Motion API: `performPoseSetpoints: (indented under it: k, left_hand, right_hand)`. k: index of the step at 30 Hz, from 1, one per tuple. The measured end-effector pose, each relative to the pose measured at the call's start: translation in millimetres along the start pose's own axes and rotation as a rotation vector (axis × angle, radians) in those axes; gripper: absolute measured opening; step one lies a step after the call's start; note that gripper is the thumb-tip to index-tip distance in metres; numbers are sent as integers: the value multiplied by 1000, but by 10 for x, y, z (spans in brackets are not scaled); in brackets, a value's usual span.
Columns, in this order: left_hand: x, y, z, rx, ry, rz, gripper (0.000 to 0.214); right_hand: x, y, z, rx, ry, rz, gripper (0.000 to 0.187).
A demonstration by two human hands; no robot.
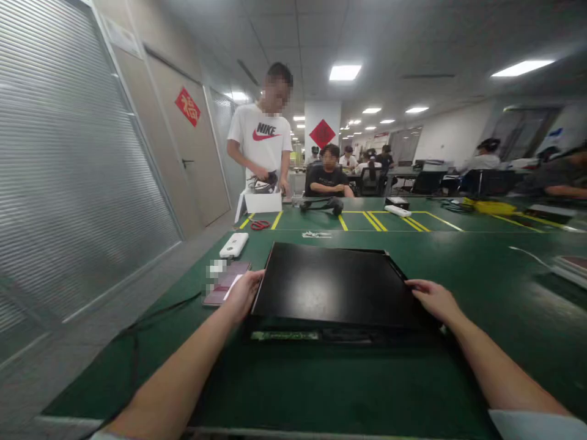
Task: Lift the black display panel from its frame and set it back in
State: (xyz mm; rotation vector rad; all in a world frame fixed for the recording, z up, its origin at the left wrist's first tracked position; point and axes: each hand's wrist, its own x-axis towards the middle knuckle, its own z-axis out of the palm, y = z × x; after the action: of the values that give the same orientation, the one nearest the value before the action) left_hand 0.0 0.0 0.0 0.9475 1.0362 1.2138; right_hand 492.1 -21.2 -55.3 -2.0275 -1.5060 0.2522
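A flat black display panel (330, 287) is in front of me over the green table, its glossy face up. It appears to lie slightly askew on a black frame, whose edge shows along the right and far sides. A narrow green circuit board (284, 335) shows along the near edge. My left hand (245, 294) grips the panel's left edge, the fingers partly hidden beneath. On the right edge, my right hand (435, 299) is closed with the thumb on top; whether it pinches the panel, the frame or both is hard to see.
Left of the panel lie a phone-like flat item (227, 284) and a white power bank (234, 245). Red-handled scissors (260, 225), small metallic pieces (316, 234) and a black object (321, 205) sit farther back. A person (261, 137) stands across the table by a white box (263, 202).
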Motion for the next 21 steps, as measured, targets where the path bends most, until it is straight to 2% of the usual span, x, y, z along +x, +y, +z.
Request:
performPoseSetpoints:
  k: [3, 8, 18, 21]
  left_hand:
    - [-20, -36, 15, 25, -7, -2, 37]
    - [-51, -61, 20, 47, -58, -13, 60]
    - [-112, 33, 58, 47, -124, -8, 66]
    - [-160, 73, 95, 34, -160, 18, 69]
  right_hand:
    - [10, 15, 4, 3, 10, -10, 36]
    - [12, -3, -6, -8, 11, -8, 35]
    - [2, -36, -28, -21, -4, -20, 37]
    - [8, -47, -27, 9, 0, -50, 44]
